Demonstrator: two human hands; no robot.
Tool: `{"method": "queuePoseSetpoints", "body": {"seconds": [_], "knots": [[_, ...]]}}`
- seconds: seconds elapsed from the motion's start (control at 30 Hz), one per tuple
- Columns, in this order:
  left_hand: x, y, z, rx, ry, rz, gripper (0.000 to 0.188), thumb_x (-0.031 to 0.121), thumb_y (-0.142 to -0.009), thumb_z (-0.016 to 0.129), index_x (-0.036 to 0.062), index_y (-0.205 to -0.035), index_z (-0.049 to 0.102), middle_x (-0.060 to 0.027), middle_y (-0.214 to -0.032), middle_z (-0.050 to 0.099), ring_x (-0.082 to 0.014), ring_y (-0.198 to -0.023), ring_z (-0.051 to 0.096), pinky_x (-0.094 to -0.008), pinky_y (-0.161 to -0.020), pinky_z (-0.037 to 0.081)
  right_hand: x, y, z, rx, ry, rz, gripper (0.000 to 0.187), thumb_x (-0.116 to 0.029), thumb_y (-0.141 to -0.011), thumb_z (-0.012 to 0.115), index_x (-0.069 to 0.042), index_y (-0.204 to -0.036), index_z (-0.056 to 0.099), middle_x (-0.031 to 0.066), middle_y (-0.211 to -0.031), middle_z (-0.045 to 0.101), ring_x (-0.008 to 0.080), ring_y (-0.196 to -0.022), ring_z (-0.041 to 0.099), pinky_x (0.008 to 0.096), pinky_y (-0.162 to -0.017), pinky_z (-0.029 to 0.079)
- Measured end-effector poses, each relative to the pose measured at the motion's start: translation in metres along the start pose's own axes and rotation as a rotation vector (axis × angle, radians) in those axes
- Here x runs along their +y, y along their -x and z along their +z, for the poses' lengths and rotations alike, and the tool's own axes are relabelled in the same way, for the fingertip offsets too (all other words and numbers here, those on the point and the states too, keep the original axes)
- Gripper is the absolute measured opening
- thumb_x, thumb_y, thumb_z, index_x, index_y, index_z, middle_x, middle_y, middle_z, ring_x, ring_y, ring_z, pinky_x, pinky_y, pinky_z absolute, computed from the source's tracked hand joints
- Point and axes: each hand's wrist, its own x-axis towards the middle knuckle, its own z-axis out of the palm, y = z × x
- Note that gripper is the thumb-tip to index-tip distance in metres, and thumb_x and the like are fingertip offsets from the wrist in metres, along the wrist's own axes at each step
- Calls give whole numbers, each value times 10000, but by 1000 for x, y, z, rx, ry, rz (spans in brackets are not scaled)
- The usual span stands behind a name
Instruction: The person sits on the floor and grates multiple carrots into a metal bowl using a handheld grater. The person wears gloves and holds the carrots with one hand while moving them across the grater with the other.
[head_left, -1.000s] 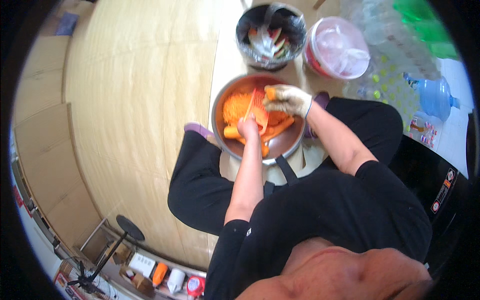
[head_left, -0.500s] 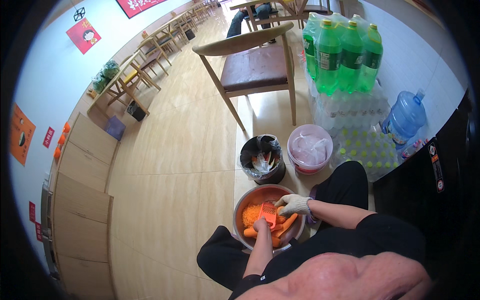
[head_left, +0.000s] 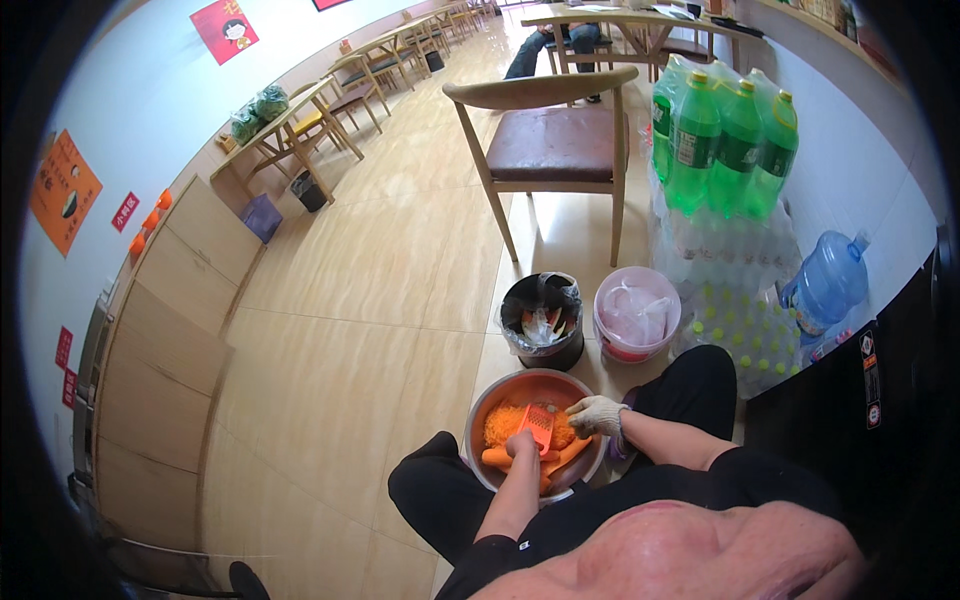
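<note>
A wide metal bowl (head_left: 478, 402) sits between my bent legs. Inside it are shredded carrot (head_left: 502, 424) and several whole carrots (head_left: 572, 458) at the near side. My left hand (head_left: 521, 443) is closed round the handle of an orange grater (head_left: 538, 424), which leans over the shreds with its holed face up. Just right of the grater, my right hand (head_left: 597, 415), in a whitish knitted glove, has its fingers curled down over the bowl. Whatever is under those fingertips is too small and hidden to name.
Beyond the bowl stand a black lined bin (head_left: 543, 335) with scraps and a pinkish bucket (head_left: 637, 312) holding a plastic bag. Packs of green bottles (head_left: 692, 150) and a blue water jug (head_left: 828, 283) are at right. A wooden chair (head_left: 550, 145) stands farther off; a person sits at a back table.
The view has tilted and shifted, so the room appears farther right. My right hand has drawn slightly away from the grater; my left hand keeps hold of its handle.
</note>
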Motion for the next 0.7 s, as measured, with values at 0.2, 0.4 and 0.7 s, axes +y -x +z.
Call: {"method": "queuePoseSetpoints", "body": {"seconds": [0.2,0.4,0.7], "knots": [[-8,-7,7,-31,-70,24,223,175,-903,571,-43,-899,619,-122,-699,602,-229,-492,554,-373,-393,447,12,-10,-7,129,79,38,220,-29,-840,637,7,-1051,584,62,-681,542,160,-508,481,286,-457,383],[-8,-13,8,-25,-11,-8,240,183,-901,600,-49,-958,620,-142,-816,634,-236,-577,597,-380,-440,493,11,-22,-11,179,190,110,424,-24,-812,680,55,-1205,540,108,-763,610,218,-561,574,316,-474,474],[18,17,-3,-52,-118,4,209,142,-872,637,-63,-899,606,-139,-703,610,-225,-501,582,-359,-404,450,11,-21,2,157,259,40,221,-13,-802,633,30,-1015,592,39,-607,495,132,-454,437,265,-408,335]]}}
